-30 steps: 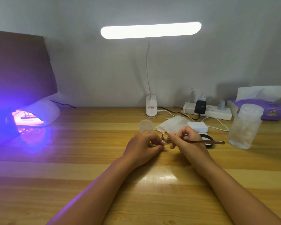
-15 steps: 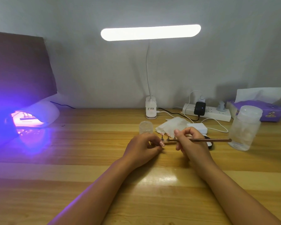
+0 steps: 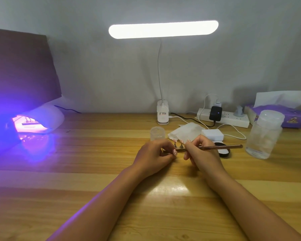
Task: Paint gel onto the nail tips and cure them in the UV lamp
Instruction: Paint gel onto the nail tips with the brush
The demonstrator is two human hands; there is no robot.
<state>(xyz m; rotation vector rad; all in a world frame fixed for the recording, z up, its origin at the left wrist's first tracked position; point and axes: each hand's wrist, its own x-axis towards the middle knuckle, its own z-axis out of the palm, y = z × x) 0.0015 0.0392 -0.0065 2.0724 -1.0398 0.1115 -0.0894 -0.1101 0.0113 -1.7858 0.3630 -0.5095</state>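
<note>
We see, at centre frame, the left hand (image 3: 153, 155) with fingers curled in, gripping the near end of a slim holder (image 3: 178, 146) that carries a short row of pale nail tips (image 3: 181, 141) on upright pegs. Just to its right, the right hand (image 3: 204, 153) pinches a long bronze brush (image 3: 221, 147) between thumb and bent fingers; the handle points toward the right edge and the working end lies at the base of the pegs, its tip too small for us to make out. Both hands rest on the wooden table (image 3: 94, 171). At the left edge the white UV lamp (image 3: 45, 117) glows violet, well apart from the hands. Behind the hands we note a small clear jar (image 3: 157, 133), a white wipe (image 3: 184, 131) and a white block (image 3: 212, 134); a clear bottle (image 3: 264, 136) stands at right, and a lit desk lamp (image 3: 163, 29) spans the upper centre.
</note>
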